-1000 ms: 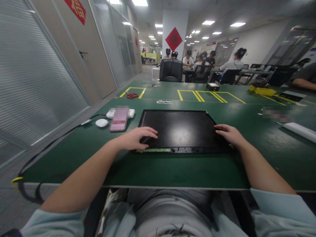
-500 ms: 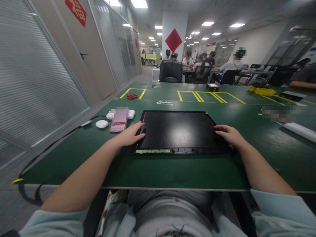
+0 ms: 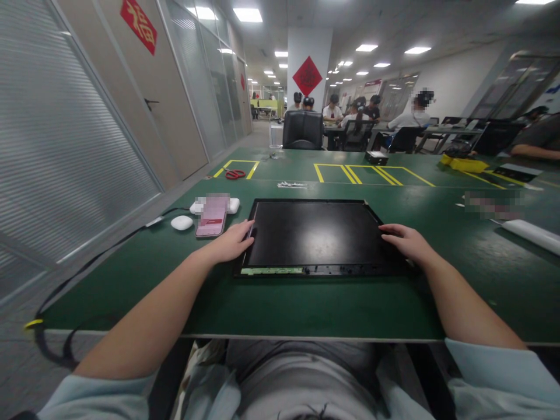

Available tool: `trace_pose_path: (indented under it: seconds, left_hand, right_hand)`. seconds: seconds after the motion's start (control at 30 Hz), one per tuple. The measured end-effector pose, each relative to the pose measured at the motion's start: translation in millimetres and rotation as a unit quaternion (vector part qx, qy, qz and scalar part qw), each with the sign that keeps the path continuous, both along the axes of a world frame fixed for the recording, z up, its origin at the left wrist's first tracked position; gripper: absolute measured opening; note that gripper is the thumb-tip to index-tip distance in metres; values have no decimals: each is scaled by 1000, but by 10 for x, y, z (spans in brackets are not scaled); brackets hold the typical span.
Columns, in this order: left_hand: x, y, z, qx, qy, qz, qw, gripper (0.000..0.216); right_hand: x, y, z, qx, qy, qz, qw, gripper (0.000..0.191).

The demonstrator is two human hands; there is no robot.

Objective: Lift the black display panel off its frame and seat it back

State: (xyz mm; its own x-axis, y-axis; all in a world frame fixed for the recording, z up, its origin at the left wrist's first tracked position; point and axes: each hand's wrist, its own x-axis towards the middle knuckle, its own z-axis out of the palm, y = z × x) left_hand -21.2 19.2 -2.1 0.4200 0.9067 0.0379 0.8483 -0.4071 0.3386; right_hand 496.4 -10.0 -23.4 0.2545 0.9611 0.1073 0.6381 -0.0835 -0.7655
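Note:
A black flat screen panel (image 3: 312, 233) lies face up on the green table (image 3: 315, 309) in front of me, with a narrow green circuit strip along part of its near edge. My left hand (image 3: 231, 240) rests at the panel's left edge, fingertips on the frame and thumb apart from the fingers. At the opposite edge is my right hand (image 3: 405, 240), its fingers stretched over the rim and its thumb lower down. Both hands look open and touch the panel's sides. The undersides of the hands are hidden.
Left of the panel are a phone (image 3: 212, 217), a rounded white object (image 3: 181, 223) and a black strap (image 3: 100, 254). Red-handled scissors (image 3: 235, 174), yellow tape outlines (image 3: 336, 165), a black box (image 3: 376, 158) and a yellow tray (image 3: 464, 164) lie farther back. A white tube (image 3: 531, 233) lies right.
The view has tilted slightly, so everything sits a little lower. My left fingertips have shifted slightly at the panel's edge. The panel stays in place on the table.

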Motion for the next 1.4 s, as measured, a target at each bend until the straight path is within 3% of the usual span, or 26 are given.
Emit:
trace_pose_path:
  seconds: [0.5,1.4]
  left_hand:
    - [5,0,-22,-2,50,14,999,68]
    - [-32,17,-75,-6,41,12,999,72]
  right_hand:
    - [13,11,-26,3,-27,9,1000,37]
    - [-10,0,-26,13,-26,6,1000,32]
